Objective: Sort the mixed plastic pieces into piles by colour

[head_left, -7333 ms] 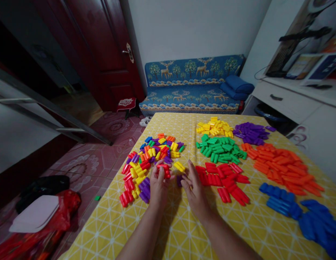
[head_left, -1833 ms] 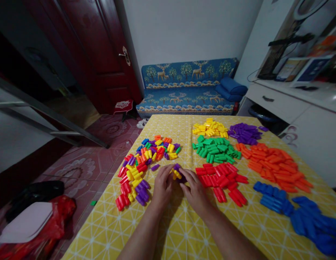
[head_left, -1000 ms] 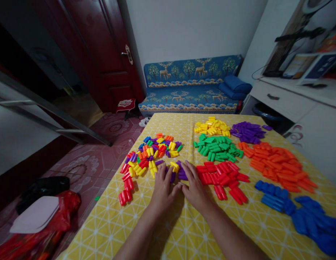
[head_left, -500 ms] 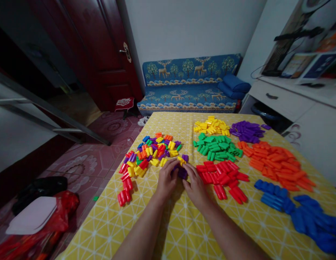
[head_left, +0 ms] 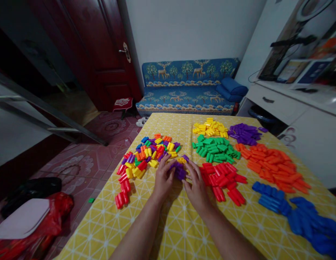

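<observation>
Between my two hands lies a small cluster of purple plastic blocks (head_left: 179, 171) on the patterned yellow tablecloth. My left hand (head_left: 164, 178) curls round the cluster's left side, its thumb and fingers against the blocks. On the other side, my right hand (head_left: 195, 184) has its thumb and fingers apart, the fingertips at the cluster's right edge. A yellow block (head_left: 181, 160) sits just beyond the purple ones. To the left spreads a mixed-colour heap of blocks (head_left: 150, 151). Red blocks (head_left: 220, 177) lie close to the right of my right hand.
Sorted piles of green (head_left: 216, 148), yellow (head_left: 210, 128), purple (head_left: 244, 133), orange (head_left: 273, 167) and blue blocks (head_left: 305, 216) cover the table's right side. Several red blocks (head_left: 123, 195) trail near the left edge. Behind the table stands a blue sofa (head_left: 184, 95).
Both hands have drawn slightly apart, so more of the purple blocks shows between them. The whole view has shifted a little.
</observation>
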{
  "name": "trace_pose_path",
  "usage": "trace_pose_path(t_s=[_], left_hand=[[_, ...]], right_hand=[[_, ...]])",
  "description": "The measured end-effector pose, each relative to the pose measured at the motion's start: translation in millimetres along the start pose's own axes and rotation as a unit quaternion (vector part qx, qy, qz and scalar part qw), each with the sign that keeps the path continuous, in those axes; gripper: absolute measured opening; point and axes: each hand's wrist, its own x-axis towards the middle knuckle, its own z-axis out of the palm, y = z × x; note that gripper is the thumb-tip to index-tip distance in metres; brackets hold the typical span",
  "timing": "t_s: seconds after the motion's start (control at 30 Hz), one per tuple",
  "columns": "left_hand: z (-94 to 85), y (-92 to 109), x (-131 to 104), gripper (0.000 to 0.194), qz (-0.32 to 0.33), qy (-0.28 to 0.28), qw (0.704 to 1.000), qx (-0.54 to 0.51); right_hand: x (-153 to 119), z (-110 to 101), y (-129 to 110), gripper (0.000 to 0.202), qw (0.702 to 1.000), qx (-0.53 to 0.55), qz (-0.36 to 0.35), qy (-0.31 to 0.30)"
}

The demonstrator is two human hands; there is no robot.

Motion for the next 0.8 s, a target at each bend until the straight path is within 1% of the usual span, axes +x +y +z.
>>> trace_pose_path(t_s=[0.03,0.1,0.17,0.23,0.3,0.37,0.4,0.47,0.57,0.63,0.73,0.8], left_hand=[[-0.6,2.3,-0.2,0.028,0.018,-0.001,0.999,0.044],[-0.8,5.6,-1.4,0.027,0.025,0.020,0.993,0.118],[-0.3,6.3,-3.2,0.031,0.003,0.041,0.985,0.165],[0.2,4.4,-4.9,0.035,-0.025,0.041,0.982,0.181],[0.5,1.2,-5.7,0.034,-0.034,0.015,0.984,0.173],[1.2,-1.2,-5.6,0.033,-0.022,-0.009,0.988,0.154],[1.7,-1.7,-5.2,0.035,-0.012,-0.016,0.990,0.142],[3.0,-1.5,-4.3,0.045,0.002,-0.019,0.994,0.112],[4.5,-0.2,-3.2,0.062,0.004,0.016,0.997,0.073],[4.5,-0.9,-2.9,0.065,0.001,0.046,0.997,0.058],[2.8,-4.5,-3.0,0.059,0.005,0.061,0.997,0.054],[1.2,-6.4,-3.2,0.048,0.011,0.062,0.996,0.061]], right_hand=[[0.3,-1.4,-2.5,0.056,1.000,-0.014,-0.008,0.001],[0.3,-3.7,-7.0,0.038,0.999,-0.043,-0.030,-0.012],[-0.3,-4.8,-10.2,0.025,0.995,-0.072,-0.050,-0.036],[-0.9,-4.0,-10.7,0.020,0.993,-0.096,-0.050,-0.049],[-1.1,-1.0,-8.3,0.025,0.991,-0.116,-0.039,-0.048],[-1.1,3.4,-3.9,0.036,0.989,-0.136,-0.029,-0.043],[-1.2,5.8,-1.5,0.041,0.989,-0.143,-0.027,-0.041],[-1.8,9.5,2.1,0.048,0.989,-0.139,-0.023,-0.042],[-2.5,11.0,2.1,0.055,0.993,-0.099,-0.032,-0.047],[-0.1,9.6,-0.6,0.055,0.995,-0.078,-0.047,-0.040],[12.5,6.7,-3.2,0.052,0.993,-0.091,-0.071,-0.019],[26.4,6.1,-1.3,0.052,0.989,-0.128,-0.069,-0.007]])
